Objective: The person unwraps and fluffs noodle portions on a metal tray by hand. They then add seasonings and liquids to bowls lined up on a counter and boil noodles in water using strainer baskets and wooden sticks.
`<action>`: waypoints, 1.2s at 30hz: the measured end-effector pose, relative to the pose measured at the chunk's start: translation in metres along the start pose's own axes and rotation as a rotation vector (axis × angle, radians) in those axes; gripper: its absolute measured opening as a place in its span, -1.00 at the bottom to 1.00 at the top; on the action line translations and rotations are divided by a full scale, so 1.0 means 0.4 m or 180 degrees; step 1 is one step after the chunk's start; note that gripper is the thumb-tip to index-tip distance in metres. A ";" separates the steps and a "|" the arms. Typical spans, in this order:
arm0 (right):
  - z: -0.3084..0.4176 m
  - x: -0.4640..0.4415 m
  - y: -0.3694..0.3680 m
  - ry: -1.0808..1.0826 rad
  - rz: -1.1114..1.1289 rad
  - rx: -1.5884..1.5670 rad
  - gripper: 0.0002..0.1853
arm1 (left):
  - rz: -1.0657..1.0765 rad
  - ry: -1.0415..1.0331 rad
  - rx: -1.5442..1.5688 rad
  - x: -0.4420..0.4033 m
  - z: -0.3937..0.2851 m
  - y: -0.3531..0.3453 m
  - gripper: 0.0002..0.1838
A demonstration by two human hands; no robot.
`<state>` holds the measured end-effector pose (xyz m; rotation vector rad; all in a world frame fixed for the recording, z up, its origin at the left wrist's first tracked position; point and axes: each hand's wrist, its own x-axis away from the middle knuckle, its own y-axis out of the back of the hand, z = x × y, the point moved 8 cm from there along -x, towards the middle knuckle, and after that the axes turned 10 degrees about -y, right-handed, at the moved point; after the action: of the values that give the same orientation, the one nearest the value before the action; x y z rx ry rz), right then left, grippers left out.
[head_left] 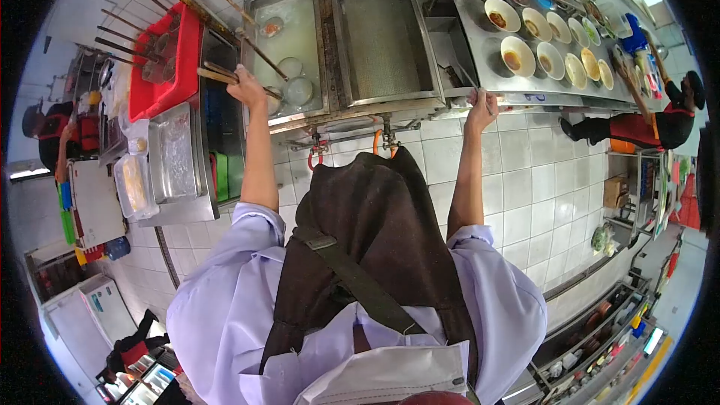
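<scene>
My left hand (246, 90) is closed round the wooden handles (217, 75) of noodle strainers at the left edge of the boiler. One strainer basket (298, 91) sits in the cloudy water of the left tank (319, 37), with another handle slanting up from it. A further strainer (271, 26) holding something orange lies deeper in the same tank. On the other side, my right hand (482, 107) is closed at the front edge of the steel counter, with a thin stick (466, 76) pointing away from it; its exact kind is unclear.
A second tank (382, 34) adjoins on the right. Several bowls (517, 57) with sauce stand on the steel counter (480, 45). At left are a red basket (180, 79) of strainers and a steel tray (174, 154). A co-worker (671, 120) stands far right; others are at left.
</scene>
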<state>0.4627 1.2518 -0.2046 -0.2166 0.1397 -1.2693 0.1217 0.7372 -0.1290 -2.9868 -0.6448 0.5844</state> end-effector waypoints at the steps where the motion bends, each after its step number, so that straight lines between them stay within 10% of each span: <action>1: -0.062 -0.025 0.019 -0.0362 -0.0007 -0.0042 -0.81 | -0.0103 -0.0108 -0.0078 -0.011 -0.037 -0.001 -0.63; 12: -0.248 -0.048 0.110 -0.1877 -0.0184 0.0642 -0.47 | 0.0138 -0.0489 0.0851 -0.065 -0.316 -0.008 -0.70; 13: -0.202 -0.044 0.164 -0.1180 -0.0954 0.2106 -0.49 | 0.0167 -0.0496 0.0940 -0.070 -0.312 0.000 -0.76; 16: -0.087 0.051 0.110 -0.0224 -0.1431 0.2477 -0.58 | 0.0312 -0.0532 0.1110 -0.065 -0.303 0.034 -0.76; 18: -0.224 0.075 -0.068 -0.0146 0.0377 0.2457 -0.65 | 0.0344 -0.0472 0.1104 -0.045 -0.285 0.054 -0.76; 22: -0.179 0.568 -0.576 -0.3063 0.3736 0.1100 -0.44 | 0.0443 -0.1477 0.0234 0.014 -0.194 0.084 -0.86; 24: -0.195 0.762 -0.719 -0.4237 0.4508 0.0401 -0.24 | 0.0887 -0.0859 0.0359 0.068 -0.235 0.054 -0.83; 26: -0.221 0.861 -0.814 -0.5333 0.4199 0.0196 -0.33 | 0.1531 -0.0685 0.0226 0.064 -0.125 0.047 -0.80; 32: -0.219 0.911 -0.960 -0.5260 0.3195 -0.1277 -0.64 | 0.2372 -0.0930 0.0074 0.158 -0.230 0.019 -0.81; 36: -0.335 0.920 -0.951 -0.5740 0.4591 -0.2168 -0.70 | 0.2639 -0.1293 0.0087 0.203 -0.324 0.050 -0.84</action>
<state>0.1868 0.7820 -0.2385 -1.4253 -0.7350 0.7348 0.2456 0.7578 -0.0395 -3.0181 0.6596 1.2173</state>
